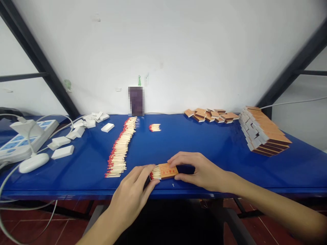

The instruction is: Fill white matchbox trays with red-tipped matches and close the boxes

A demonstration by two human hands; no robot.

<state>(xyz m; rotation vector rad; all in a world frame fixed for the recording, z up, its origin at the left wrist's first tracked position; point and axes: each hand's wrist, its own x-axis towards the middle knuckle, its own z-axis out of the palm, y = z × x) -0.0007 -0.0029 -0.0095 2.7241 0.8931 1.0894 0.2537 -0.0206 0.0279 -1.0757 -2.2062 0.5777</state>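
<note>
Near the front edge of the table, both hands grip one matchbox (pixel 168 171) with an orange sleeve and red print. Its tray sticks out on the left, and red-headed matches (pixel 155 174) show inside it. My left hand (pixel 135 187) closes on the tray end between thumb and fingers. My right hand (pixel 194 170) pinches the sleeve at its right end. Beyond the left hand lies a long row of loose matches (pixel 121 148), heads to the left. Behind the box sits a small bunch of matches (pixel 155 127).
White trays (pixel 63 151) are scattered at the left beside a power strip (pixel 30 139) and white cables. Orange matchboxes (pixel 209 115) are piled at the back right. A stepped stack of orange boxes (pixel 265 131) stands at the far right. A pixelated dark rectangle (pixel 136 101) is near the wall.
</note>
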